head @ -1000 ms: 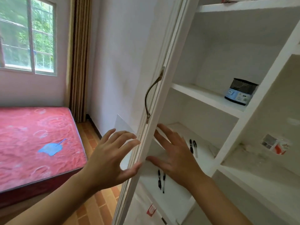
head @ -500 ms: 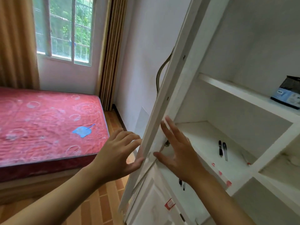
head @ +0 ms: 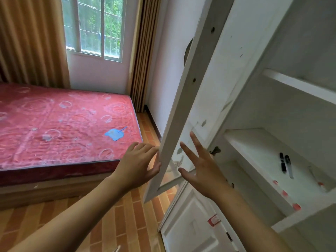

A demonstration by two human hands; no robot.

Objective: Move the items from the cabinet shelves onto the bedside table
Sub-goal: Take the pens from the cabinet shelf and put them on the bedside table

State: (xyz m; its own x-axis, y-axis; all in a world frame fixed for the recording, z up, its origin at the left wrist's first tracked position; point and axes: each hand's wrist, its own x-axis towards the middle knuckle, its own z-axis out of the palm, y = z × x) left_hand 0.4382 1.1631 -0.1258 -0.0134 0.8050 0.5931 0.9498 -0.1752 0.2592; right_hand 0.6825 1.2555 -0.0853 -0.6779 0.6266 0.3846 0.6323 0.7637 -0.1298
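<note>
Step in hand, as I read it: getting the cabinet door [head: 183, 110] out of the way. Nothing picked up yet.

My left hand [head: 138, 166] is on the outer side of the door's edge, fingers loosely bent toward it, thumb against the frame. Not wrapped around anything. My right hand [head: 201, 171] is on the inner side, fingers straight and spread, palm toward the door panel; can't tell if it's actually touching. Both hands empty.

Items: two dark pens [head: 285, 163] lying side by side on the lower shelf [head: 254, 151], well to the right of my right hand. A pale thin thing lies just right of them, too blurred to name. Small red bits along the shelf's front lip, probably stickers or tape.

Next move, my guess: push the door wide enough to stay put, then bring the right hand across to the pens. They're thin and flat on the shelf, so it'll need a fingertip pinch.

Not visible: the bedside table, so the drop-off spot is unknown from here. The upper shelf [head: 298, 84] is cut off at the right edge, contents unseen. The door handle is mostly hidden behind the frame. Red bed [head: 63, 128] to the left has a blue flat object [head: 114, 133] on it, unclear what.
</note>
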